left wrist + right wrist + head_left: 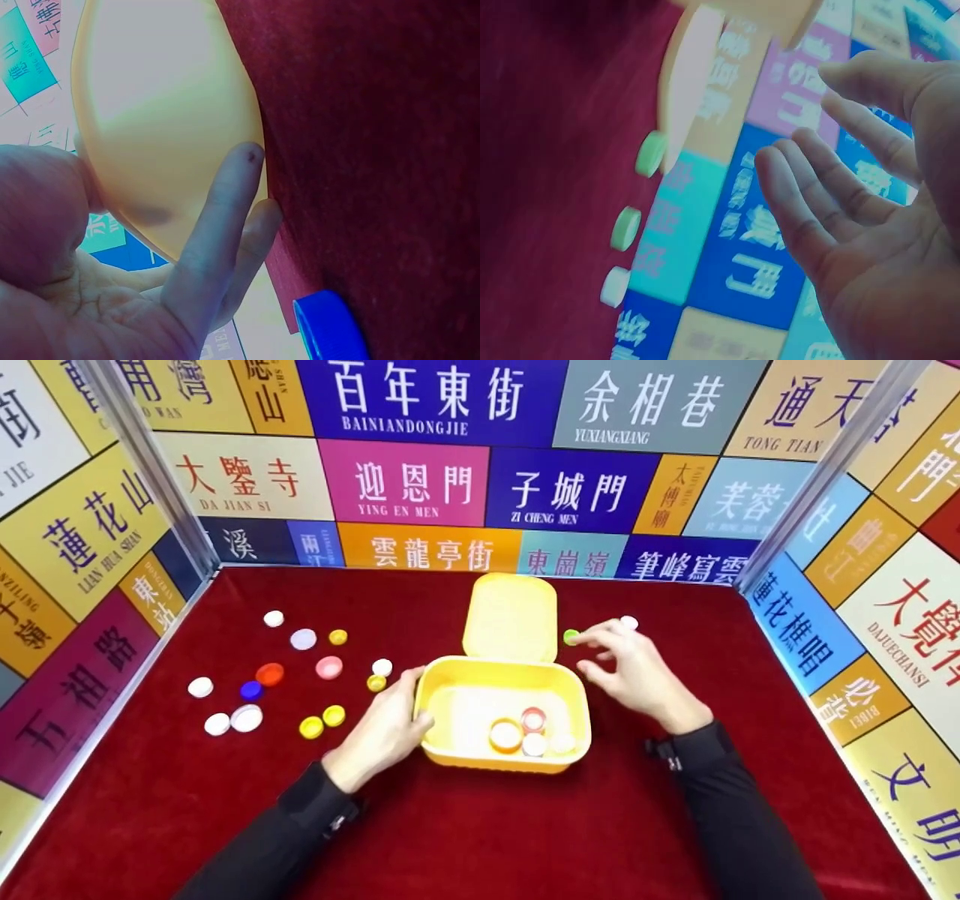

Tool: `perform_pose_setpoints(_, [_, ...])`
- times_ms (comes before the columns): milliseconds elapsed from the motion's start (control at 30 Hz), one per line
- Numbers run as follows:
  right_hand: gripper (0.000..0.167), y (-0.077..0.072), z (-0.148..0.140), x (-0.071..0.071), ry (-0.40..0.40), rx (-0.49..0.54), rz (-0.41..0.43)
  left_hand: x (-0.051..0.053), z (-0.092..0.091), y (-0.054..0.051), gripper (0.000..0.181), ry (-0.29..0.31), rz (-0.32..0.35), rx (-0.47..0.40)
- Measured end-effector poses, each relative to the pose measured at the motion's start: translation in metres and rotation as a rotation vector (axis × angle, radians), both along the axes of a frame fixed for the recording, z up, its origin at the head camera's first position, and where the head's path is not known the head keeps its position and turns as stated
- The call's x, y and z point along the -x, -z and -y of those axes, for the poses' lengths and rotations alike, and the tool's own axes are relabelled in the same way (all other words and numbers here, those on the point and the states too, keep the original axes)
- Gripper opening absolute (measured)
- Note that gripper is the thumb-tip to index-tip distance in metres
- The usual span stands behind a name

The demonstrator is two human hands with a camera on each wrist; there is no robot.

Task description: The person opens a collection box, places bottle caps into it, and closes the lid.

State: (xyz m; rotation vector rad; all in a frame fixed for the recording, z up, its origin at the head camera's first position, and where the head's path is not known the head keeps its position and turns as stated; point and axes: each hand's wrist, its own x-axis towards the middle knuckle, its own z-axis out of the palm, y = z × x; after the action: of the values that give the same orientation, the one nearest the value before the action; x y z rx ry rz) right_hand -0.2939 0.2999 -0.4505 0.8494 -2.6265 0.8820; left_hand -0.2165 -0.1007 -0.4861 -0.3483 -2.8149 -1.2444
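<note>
A yellow plastic box stands on the red cloth, its top uncovered, with several bottle caps inside. My left hand grips its left wall, thumb over the rim and fingers outside; the left wrist view shows those fingers against the yellow wall. Right of the box, my right hand hovers with fingers loosely extended and nothing in them. Close to its fingertips lies a green cap. In the right wrist view, another green cap and a white cap lie in line with it.
A yellow lid lies directly behind the box. Left of the box are scattered caps, including a red cap, a blue cap and a pink cap. Printed panels wall in the table's back and sides.
</note>
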Motion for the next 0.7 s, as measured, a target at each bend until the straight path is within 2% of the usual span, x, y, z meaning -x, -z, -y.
perform_pose_setpoints(167, [0.041, 0.008, -0.019, 0.023, 0.109, -0.009, 0.047, -0.001, 0.001, 0.001, 0.068, -0.001, 0.003, -0.008])
perform_pose_setpoints(300, [0.044, 0.012, -0.032, 0.042, 0.167, -0.013, 0.079, -0.002, 0.001, 0.001, 0.067, 0.004, -0.009, -0.019])
perform_pose_setpoints(533, [0.049, 0.019, -0.051, 0.073, 0.245, -0.046, 0.134, -0.001, 0.000, 0.001, 0.066, 0.003, -0.007, -0.011])
perform_pose_setpoints(700, [0.055, 0.029, -0.063, 0.089, 0.280, -0.066, 0.181, -0.001, 0.000, 0.001, 0.066, 0.007, -0.010, -0.012])
